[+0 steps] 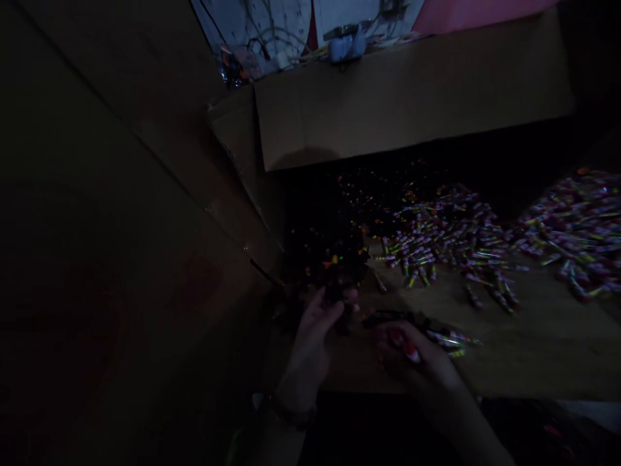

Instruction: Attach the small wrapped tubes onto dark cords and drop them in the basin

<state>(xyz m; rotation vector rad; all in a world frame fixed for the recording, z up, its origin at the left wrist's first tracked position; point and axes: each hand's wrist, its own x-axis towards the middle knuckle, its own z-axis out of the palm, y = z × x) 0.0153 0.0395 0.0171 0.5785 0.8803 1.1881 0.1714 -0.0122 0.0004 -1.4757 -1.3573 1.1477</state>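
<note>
The picture is very dark. My left hand [313, 333], with a band at the wrist, has thumb and fingers curled around something dark I cannot make out, above small dark scraps by the box. To its right, my right hand [427, 359] is closed around a red and white object [407, 348] whose kind does not show. A long black piece [388, 317] lies or sticks out just beyond its knuckles; whether the hand holds it is unclear. Close to that hand are a few shiny, slim, wrapped sticks [451, 338] on the wooden table [533, 343].
Heaps of similar shiny, slim sticks [446, 233] cover the right and far part of the table. Small coloured bits [334, 260] lie on a dark area ahead. An opened cardboard box flap [412, 97] stands behind, and a large brown panel [121, 226] fills the left.
</note>
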